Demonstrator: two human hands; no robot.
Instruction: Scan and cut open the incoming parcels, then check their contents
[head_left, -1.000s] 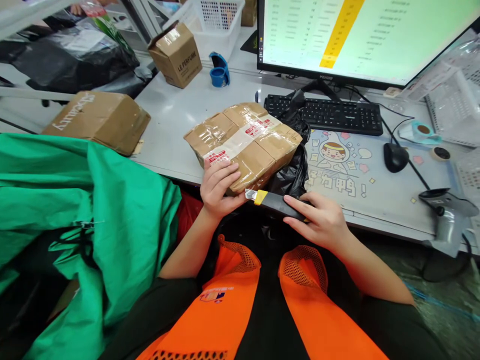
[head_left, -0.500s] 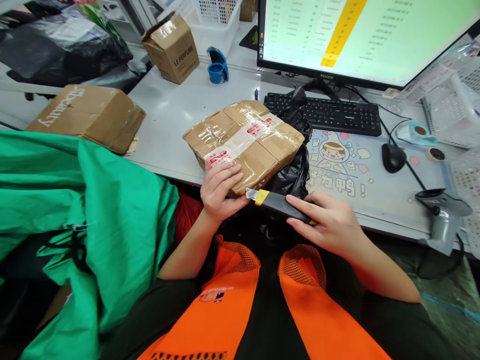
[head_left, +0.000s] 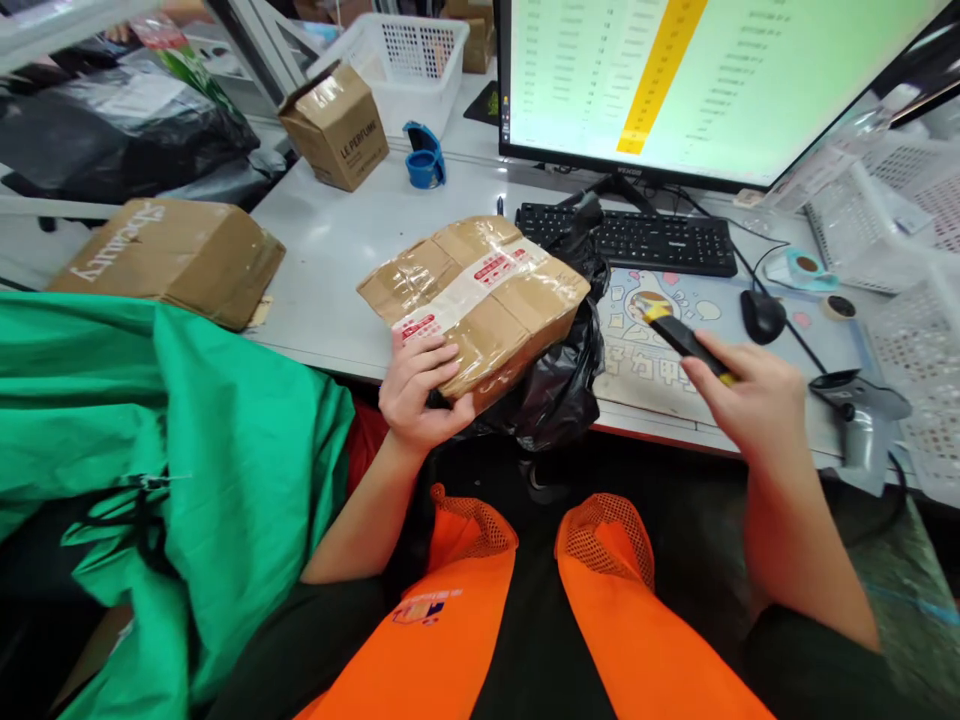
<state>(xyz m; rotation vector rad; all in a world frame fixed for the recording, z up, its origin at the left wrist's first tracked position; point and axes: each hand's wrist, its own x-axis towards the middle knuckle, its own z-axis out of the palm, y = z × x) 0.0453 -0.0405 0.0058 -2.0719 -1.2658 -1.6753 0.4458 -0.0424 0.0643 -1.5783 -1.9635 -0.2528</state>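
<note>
A taped cardboard box (head_left: 517, 315) sits tilted at the front of the desk, with white and red printed tape across its top. My left hand (head_left: 421, 392) grips its near left corner, fingers on top and thumb at the near side. In my right hand (head_left: 757, 390) is a utility knife (head_left: 688, 340), black with yellow parts, held over the desk mat to the right of the box. Its tip points up and left, apart from the box. A crumpled black plastic bag (head_left: 566, 390) lies under and beside the box's right side.
Behind stand a monitor (head_left: 705, 90), a keyboard (head_left: 637, 240) and a mouse (head_left: 763, 316). A barcode scanner (head_left: 862, 420) rests at the right edge. Leftward are a perfume carton (head_left: 337, 130), a blue tape dispenser (head_left: 425, 160), another cardboard box (head_left: 172, 255) and green cloth (head_left: 247, 480).
My right hand has swung the utility knife away from the box's near edge, up and to the right over the mat. My left hand stays on the box; the view has shifted slightly.
</note>
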